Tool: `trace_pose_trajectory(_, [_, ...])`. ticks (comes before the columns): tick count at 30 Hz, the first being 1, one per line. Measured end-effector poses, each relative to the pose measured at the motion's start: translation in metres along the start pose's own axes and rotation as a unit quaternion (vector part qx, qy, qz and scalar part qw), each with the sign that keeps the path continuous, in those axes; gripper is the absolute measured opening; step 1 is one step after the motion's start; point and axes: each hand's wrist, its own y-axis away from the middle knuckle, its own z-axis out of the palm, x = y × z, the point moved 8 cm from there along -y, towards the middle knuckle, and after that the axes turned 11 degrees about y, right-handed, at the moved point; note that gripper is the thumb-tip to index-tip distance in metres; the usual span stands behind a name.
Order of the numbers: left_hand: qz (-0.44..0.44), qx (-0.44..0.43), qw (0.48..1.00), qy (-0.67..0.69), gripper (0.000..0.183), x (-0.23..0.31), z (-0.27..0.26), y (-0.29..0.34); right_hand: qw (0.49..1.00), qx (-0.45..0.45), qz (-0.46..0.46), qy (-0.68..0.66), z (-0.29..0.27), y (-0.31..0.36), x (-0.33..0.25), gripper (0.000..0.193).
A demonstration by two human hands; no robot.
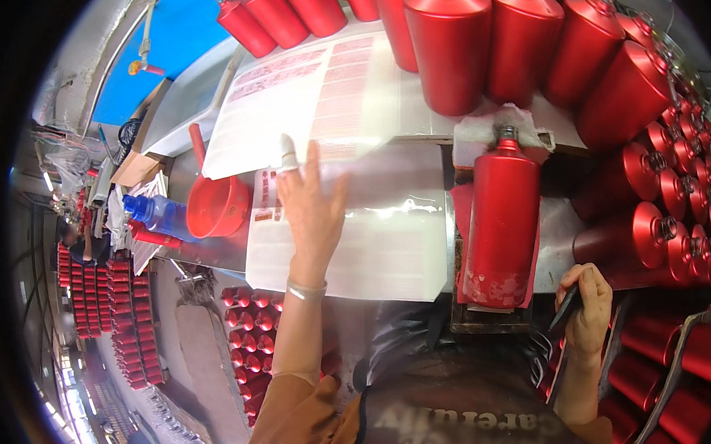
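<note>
My left hand (312, 212) reaches over a pale glossy sheet (353, 262) with its fingers spread. One finger wears a white cover, and nothing is gripped. Just beyond the fingertips lies a larger white sheet (297, 106) with rows of reddish print, overlapping the nearer one. A red metallic bottle (503, 222) with a bare threaded neck lies on a small stand (491, 319), neck pointing away from me. Its lower part shows pale, patchy marks. To the right of that stand, my right hand (588, 310) is closed around a thin dark flat blade-like tool (566, 309).
A red plastic dipper (218, 207) and a blue-tinted transparent bottle (163, 216) sit at the left. Several red bottles (445, 50) stand along the far edge, and more crowd the right side (648, 233). A white cloth (489, 132) lies by the stand's far end.
</note>
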Motion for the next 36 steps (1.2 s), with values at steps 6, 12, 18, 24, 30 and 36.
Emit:
trace_pose_trajectory(6, [0.033,-0.01,0.998,-0.058,0.061,0.017,0.011,0.005,0.999,0.003,-0.018,0.041,0.008,-0.002,-0.006,0.036])
trace_pose_trajectory(12, [0.047,0.068,0.996,-0.018,0.031,0.019,0.016,-0.006,0.996,-0.004,-0.045,0.076,0.007,0.0,-0.008,0.032])
trace_pose_trajectory(18, [-0.092,0.094,0.965,0.226,0.016,0.015,0.01,0.015,0.998,0.035,-0.002,0.044,-0.012,0.01,0.0,0.03])
trace_pose_trajectory(24, [-0.068,-0.054,0.89,0.448,0.023,0.127,0.029,0.016,0.999,0.009,-0.007,0.044,-0.013,0.01,-0.003,0.032])
trace_pose_trajectory(30, [0.37,-0.201,0.861,0.285,0.029,0.225,0.037,0.008,1.0,-0.02,-0.008,0.013,-0.016,0.013,0.0,0.034])
trace_pose_trajectory(36, [0.207,-0.208,0.867,0.403,0.044,0.199,0.025,0.01,0.998,-0.016,0.002,0.061,0.001,-0.021,0.001,0.03])
